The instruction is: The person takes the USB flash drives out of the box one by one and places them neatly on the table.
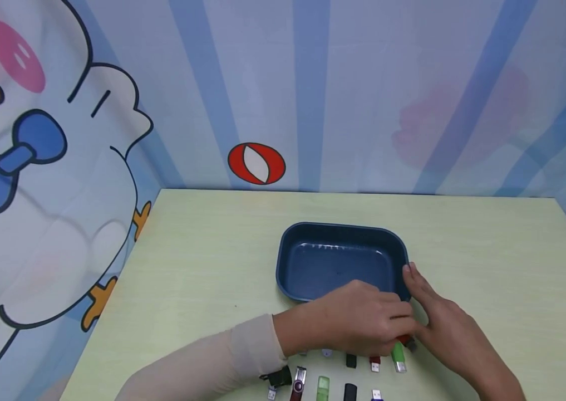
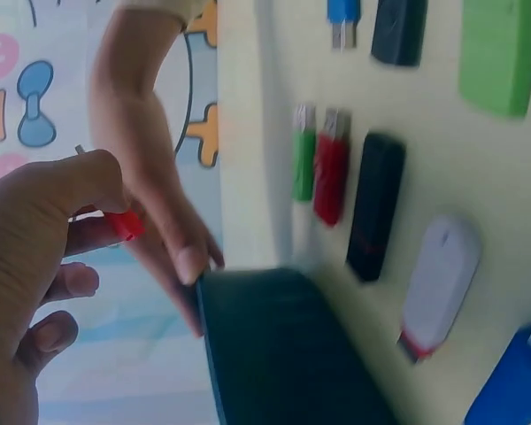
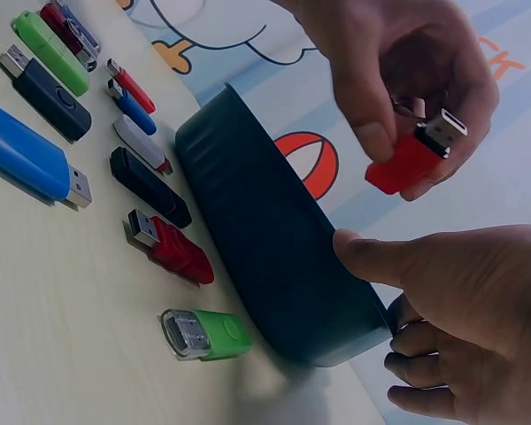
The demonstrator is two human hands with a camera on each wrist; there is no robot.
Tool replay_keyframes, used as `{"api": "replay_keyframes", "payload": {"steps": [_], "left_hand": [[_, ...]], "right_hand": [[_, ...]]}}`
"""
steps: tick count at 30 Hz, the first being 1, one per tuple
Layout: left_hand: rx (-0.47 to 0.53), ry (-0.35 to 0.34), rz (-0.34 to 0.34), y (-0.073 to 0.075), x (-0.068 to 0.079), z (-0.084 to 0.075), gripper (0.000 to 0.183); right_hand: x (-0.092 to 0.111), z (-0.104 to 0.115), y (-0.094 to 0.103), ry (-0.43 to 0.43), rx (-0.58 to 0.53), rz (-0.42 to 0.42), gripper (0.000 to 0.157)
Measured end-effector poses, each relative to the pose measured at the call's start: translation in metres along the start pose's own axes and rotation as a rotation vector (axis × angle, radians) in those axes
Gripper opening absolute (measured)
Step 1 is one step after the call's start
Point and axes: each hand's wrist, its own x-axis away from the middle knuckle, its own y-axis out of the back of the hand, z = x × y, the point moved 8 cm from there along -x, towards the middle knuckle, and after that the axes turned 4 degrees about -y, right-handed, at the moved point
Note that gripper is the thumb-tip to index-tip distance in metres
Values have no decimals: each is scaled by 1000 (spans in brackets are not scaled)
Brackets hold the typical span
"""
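My left hand (image 1: 363,320) pinches a red USB flash drive (image 3: 398,168) between thumb and fingers, with its metal plug showing in the right wrist view. That hand is above the front right corner of a dark blue plastic box (image 1: 288,262). My right hand (image 1: 455,334) holds the box at this corner, thumb at the rim and fingers against the right end. In front of the box lie a green USB drive with a clear cap (image 3: 212,336), another red USB drive (image 3: 181,252), a black one (image 3: 146,184) and a white one (image 3: 142,142).
More USB drives lie in rows nearer the body, among them a blue one (image 3: 26,150), a dark one (image 3: 53,102) and a light green one (image 3: 49,53). The pale tabletop (image 1: 212,245) meets a printed blue backdrop (image 1: 353,111) at the back and left.
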Motion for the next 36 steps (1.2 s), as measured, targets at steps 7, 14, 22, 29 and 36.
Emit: {"api": "replay_keyframes", "payload": {"steps": [7, 14, 22, 29, 36], "left_hand": [[37, -139, 77, -18, -4, -32, 29], [43, -207, 92, -30, -9, -50, 25], [127, -279, 257, -55, -16, -66, 35], [210, -258, 288, -63, -19, -72, 40], [316, -211, 399, -73, -18, -74, 58]], "right_hand": [[0, 0, 0, -17, -26, 29, 91], [0, 3, 0, -30, -28, 19, 101], [1, 4, 2, -24, -27, -3, 96], [1, 5, 2, -28, -18, -8, 95], [0, 5, 0, -50, -3, 10, 97]]}}
